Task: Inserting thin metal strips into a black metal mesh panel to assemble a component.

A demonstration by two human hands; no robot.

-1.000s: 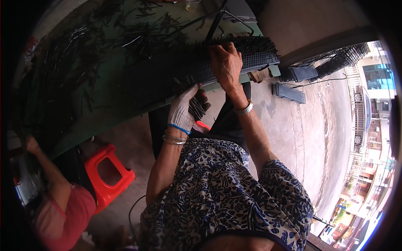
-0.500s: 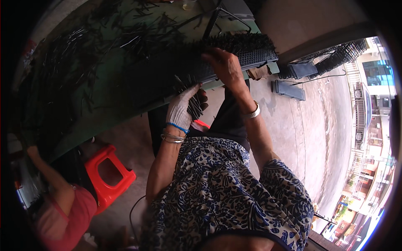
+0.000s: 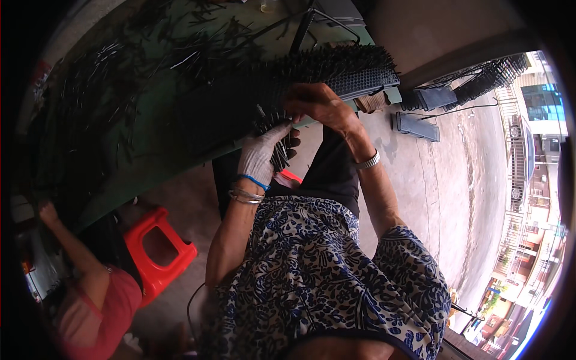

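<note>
My left hand [image 3: 259, 156], in a white knitted glove, is closed round a bundle of thin dark sticks [image 3: 278, 155] just off the table's near edge. At the bundle's upper end is my bare right hand [image 3: 321, 105], its fingers drawn together in a pinch; what lies between the fingertips is too dark to make out. Beyond both hands stretches a long dark perforated rack [image 3: 367, 83], and many short dark sticks [image 3: 342, 60] stand densely on it. The rack's left part is lost in shadow.
Loose dark sticks [image 3: 108, 57] are strewn over the green table [image 3: 114, 186]. A black metal frame [image 3: 303, 33] stands behind the rack. Left of me are a red stool [image 3: 161, 246] and another person in a red top [image 3: 117, 306]. Grey trays [image 3: 417, 127] lie at the right.
My right hand has come back from the rack toward the bundle, its fingers now closed together at the bundle's top. My left hand stays in place, still holding the sticks.
</note>
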